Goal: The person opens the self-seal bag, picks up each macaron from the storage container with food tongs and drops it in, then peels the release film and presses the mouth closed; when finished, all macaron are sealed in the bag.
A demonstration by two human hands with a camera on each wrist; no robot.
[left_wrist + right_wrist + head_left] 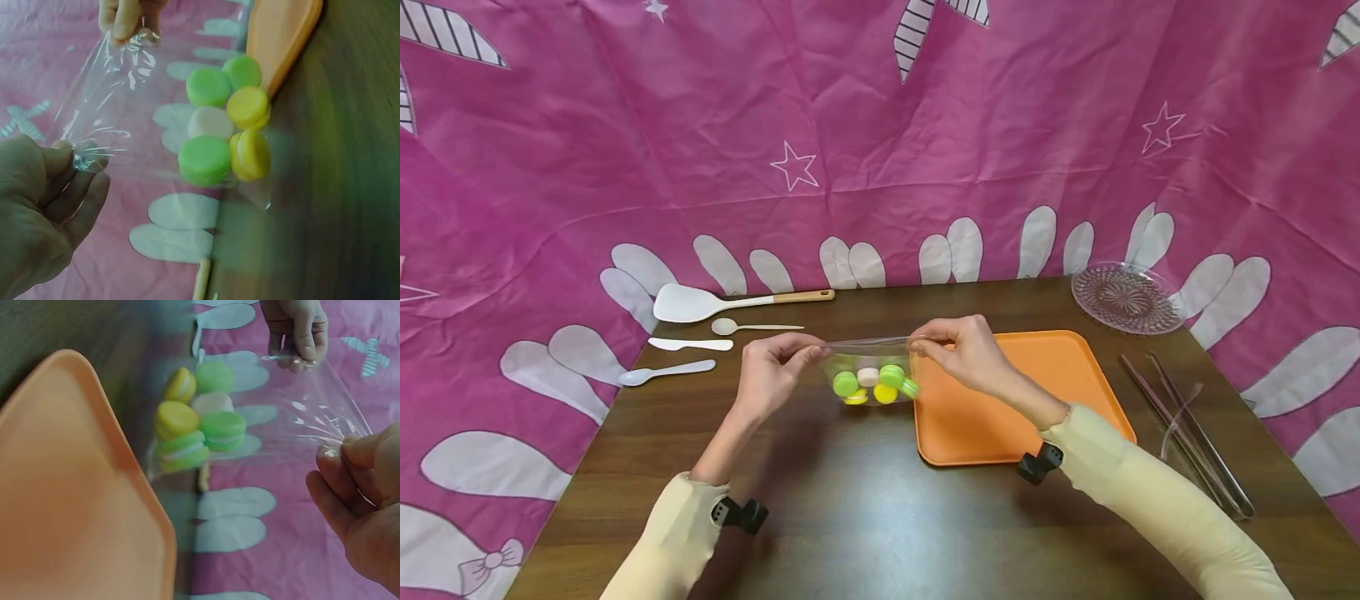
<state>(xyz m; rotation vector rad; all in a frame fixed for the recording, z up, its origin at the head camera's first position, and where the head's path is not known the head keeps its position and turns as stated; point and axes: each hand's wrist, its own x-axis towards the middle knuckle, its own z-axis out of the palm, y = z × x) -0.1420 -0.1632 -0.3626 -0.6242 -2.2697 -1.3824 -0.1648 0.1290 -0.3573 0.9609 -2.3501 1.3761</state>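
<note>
A clear plastic bag point(868, 358) hangs between my two hands, above the table. Green, yellow and whitish macarons point(209, 87) lie bunched along its bottom. My left hand point(772, 371) pinches one upper corner of the bag between thumb and fingers. At the opposite upper corner, my right hand point(966, 354) pinches the film the same way. Between the hands the bag's top edge is drawn nearly straight. In the right wrist view, the macarons point(225, 431) show through the film, with creases running from each pinched corner.
An orange tray point(1022, 433) lies under and beside my right hand. On the left are a white spatula point(685, 303), two spoons point(662, 372) and a white knife point(691, 344). A clear plate point(1127, 298) and metal tongs point(1198, 442) occupy the right side.
</note>
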